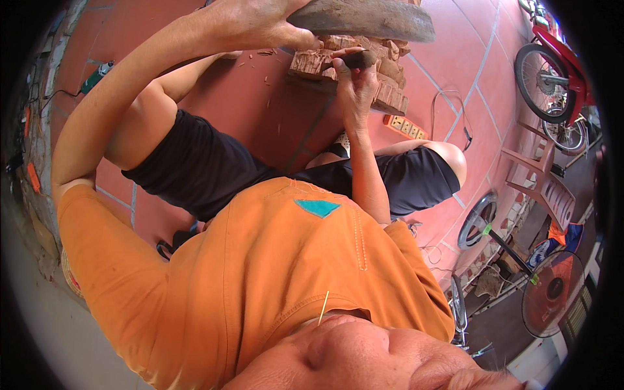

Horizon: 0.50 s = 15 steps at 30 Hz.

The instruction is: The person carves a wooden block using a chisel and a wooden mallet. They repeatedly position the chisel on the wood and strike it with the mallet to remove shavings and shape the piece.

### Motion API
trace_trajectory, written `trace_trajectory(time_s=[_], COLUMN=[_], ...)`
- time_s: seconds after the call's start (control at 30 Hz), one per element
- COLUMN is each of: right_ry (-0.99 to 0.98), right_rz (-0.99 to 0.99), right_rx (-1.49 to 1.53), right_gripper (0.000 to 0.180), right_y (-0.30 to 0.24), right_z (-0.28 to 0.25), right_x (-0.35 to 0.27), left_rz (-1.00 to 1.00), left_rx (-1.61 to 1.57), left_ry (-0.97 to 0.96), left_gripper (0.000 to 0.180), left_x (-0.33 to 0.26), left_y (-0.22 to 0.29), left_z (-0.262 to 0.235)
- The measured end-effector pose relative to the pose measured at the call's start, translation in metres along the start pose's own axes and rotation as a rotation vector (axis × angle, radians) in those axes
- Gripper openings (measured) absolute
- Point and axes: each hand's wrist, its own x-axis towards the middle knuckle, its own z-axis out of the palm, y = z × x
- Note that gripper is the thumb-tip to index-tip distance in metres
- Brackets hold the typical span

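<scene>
My left hand (pixel 263 21), partly cut off by the upper edge, is closed around one end of a long, worn grey wooden club (pixel 367 19). The club reaches to the right, above a carved block of reddish-brown wood (pixel 390 75) on the floor. Below the club, my right hand (pixel 356 91) grips a chisel (pixel 359 60) by its dark, stubby handle, close against the block. The chisel's cutting end is mostly hidden by fingers and wood. The block's surface is deeply cut into rough ridges.
Wood chips lie on the red tiled floor (pixel 286 117) left of the block. An orange power strip (pixel 404 127) and loose cable are beside my knee. A green power tool (pixel 97 77) lies far left. Rightward stand a red motorbike (pixel 565 71), plastic chair (pixel 543 172) and pedestal fan (pixel 552 292).
</scene>
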Motion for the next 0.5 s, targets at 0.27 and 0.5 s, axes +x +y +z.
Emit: trace_trajectory(time_s=[0.27,0.5], right_ry=[0.050,0.047], right_rz=[-0.114,-0.173], right_rx=[0.042,-0.104], right_gripper=[0.016,0.020], right_y=[0.014,0.018], right_z=[0.005,0.003], right_x=[0.008,0.008], left_rz=[0.018,0.029], left_rx=[-0.015,-0.038], left_ry=[-0.006,-0.018], left_gripper=[0.045,0.045], left_x=[0.004,0.006], left_y=[0.011,0.015], left_z=[-0.004,0.001])
